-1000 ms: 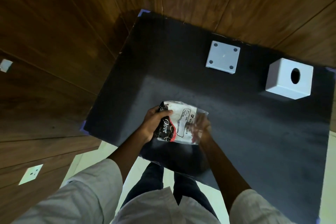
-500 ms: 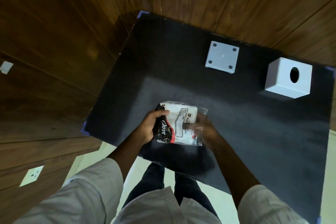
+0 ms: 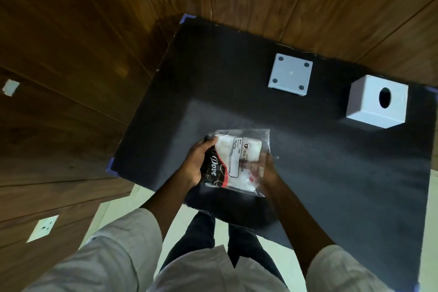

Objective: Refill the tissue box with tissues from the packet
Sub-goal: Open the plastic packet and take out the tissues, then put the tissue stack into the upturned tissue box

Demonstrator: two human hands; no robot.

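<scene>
Both my hands clamp the crinkly clear tissue packet (image 3: 237, 161), left hand (image 3: 195, 163) and right hand (image 3: 267, 168); white tissues fill it. Beyond the packet stands the white cube tissue box (image 3: 376, 102), oval-holed.

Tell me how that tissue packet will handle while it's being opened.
The tissue packet is probably soft and floppy: its clear film crinkles between the left hand and right hand. Likely light for its size. The glossy film may be slippery.
</scene>
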